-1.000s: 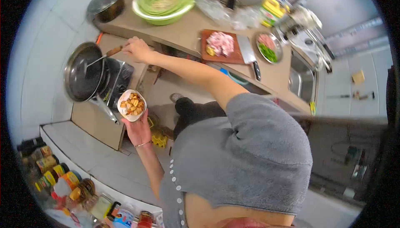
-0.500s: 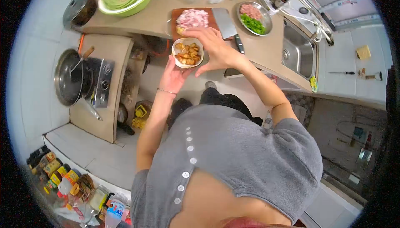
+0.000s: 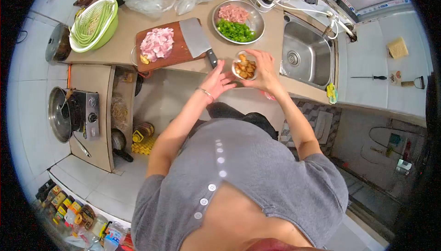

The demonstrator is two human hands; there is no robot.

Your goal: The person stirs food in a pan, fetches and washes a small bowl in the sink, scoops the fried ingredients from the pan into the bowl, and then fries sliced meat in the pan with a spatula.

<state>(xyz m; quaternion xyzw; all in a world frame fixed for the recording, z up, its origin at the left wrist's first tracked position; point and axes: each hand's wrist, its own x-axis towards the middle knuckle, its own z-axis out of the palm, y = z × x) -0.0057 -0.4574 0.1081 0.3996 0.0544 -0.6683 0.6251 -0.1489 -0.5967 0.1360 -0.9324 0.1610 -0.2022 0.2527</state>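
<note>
My right hand (image 3: 266, 72) grips a small white bowl (image 3: 236, 73) of browned chunks (image 3: 245, 67) by its right side, over the counter's front edge. Just left of the bowl is my left hand (image 3: 217, 82), its fingers spread and holding nothing. The black handle of a cleaver (image 3: 195, 37) ends just above my left fingers; its blade lies on a wooden board (image 3: 181, 53) beside cut pale pink meat (image 3: 157, 43). Behind the bowl stands a metal plate (image 3: 255, 14) with minced meat (image 3: 233, 13) and chopped greens (image 3: 235, 30).
A sink (image 3: 303, 58) is at the right. Long green beans fill a basin (image 3: 108, 31) at the back left. A wok (image 3: 59, 113) sits on the stove (image 3: 92, 115) at the far left. Bottles and jars (image 3: 69, 209) crowd the lower left.
The bowl has moved right, away from the stove and past the cutting board. My left hand has let go of it, and my right hand, earlier at the wok's utensil, now holds it.
</note>
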